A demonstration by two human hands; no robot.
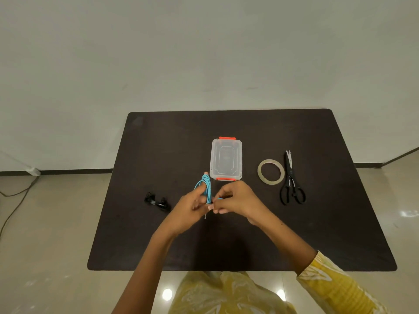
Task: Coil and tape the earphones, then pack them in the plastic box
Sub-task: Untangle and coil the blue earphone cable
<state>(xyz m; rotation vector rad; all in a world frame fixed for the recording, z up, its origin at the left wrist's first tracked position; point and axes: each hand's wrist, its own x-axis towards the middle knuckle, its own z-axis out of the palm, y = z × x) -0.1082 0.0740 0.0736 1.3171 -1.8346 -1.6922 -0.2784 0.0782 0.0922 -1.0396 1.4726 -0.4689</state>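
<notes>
Blue earphones (206,186) are wound in loops around the fingers of my left hand (192,206), held above the middle of the dark table (158,143). My right hand (233,199) pinches the free blue end of the cord right beside the coil; the metal plug hangs down between my hands. A clear plastic box (226,159) with orange clips and its lid on lies just beyond my hands. The tape roll (271,171) lies flat to the right of the box. A second, black pair of earphones (157,201) lies bundled on the table to the left.
Black scissors (291,182) lie right of the tape roll, blades pointing away from me. A cable runs over the tiled floor at the far left. The table's front edge is close to my body.
</notes>
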